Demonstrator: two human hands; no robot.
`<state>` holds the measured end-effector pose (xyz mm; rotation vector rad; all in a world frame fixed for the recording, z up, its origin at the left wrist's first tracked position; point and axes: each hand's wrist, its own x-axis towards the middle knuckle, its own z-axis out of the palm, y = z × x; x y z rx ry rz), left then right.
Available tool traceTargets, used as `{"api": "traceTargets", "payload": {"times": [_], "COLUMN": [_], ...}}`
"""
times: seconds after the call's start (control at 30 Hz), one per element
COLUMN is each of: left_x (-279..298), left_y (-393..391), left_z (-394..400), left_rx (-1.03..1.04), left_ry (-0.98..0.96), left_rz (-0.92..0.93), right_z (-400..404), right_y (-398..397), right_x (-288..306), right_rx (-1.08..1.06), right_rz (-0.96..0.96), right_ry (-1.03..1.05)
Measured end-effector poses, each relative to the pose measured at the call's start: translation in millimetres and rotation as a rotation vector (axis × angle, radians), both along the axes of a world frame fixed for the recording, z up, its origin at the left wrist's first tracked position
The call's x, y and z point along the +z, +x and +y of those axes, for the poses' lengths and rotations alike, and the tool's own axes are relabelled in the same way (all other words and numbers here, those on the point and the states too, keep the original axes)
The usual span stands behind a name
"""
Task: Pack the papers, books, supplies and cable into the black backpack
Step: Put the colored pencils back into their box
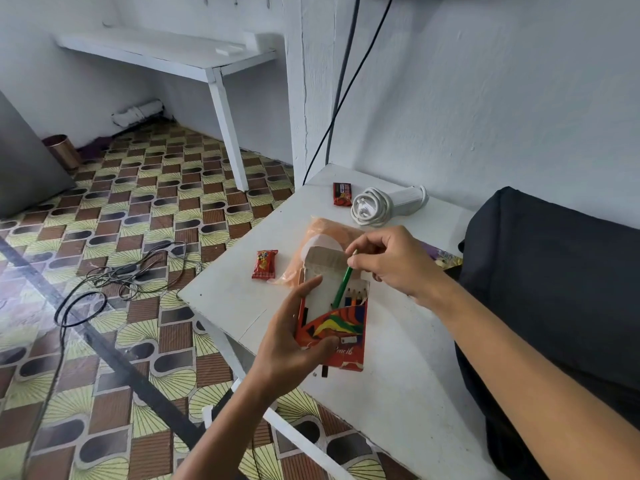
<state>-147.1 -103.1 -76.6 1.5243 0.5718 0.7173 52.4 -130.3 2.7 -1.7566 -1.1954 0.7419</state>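
Red pencil box (341,336) gripped in my left hand (294,341) above the white table (398,393), my right hand (391,261) pinching 1 green pencil (343,287) half inside it, black backpack (554,289) at right, white coiled cable (372,206) behind, well apart.

"pencils" on the pencil box (346,351)

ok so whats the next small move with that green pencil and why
Probably slide the green pencil the rest of the way down into the pencil box. The right hand pinches its top end, its lower part already sits inside beside other pencils, and the left hand holds the box with its flap open. The flap likely cannot close until the pencil is seated.
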Motion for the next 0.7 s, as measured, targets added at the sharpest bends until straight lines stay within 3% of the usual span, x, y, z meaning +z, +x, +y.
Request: {"api": "traceTargets", "payload": {"times": [0.33, 0.53, 0.7], "left_x": [8.1, 9.3, 12.7], "left_y": [9.3, 14.7, 20.5], "left_z": [8.1, 8.8, 19.1], "left_rx": [-0.014, -0.013, 0.041], "left_ry": [-0.111, -0.205, -0.412], "left_rz": [-0.025, -0.070, -0.116], "right_z": [10.9, 13.8, 6.7], "right_y": [7.2, 5.2, -3.4], "right_x": [5.5, -12.2, -17.5], "right_rx": [-0.199, -0.084, 0.104], "right_rz": [-0.039, -0.129, -0.385], "right_ry": [0.198, 0.038, -0.069]}}
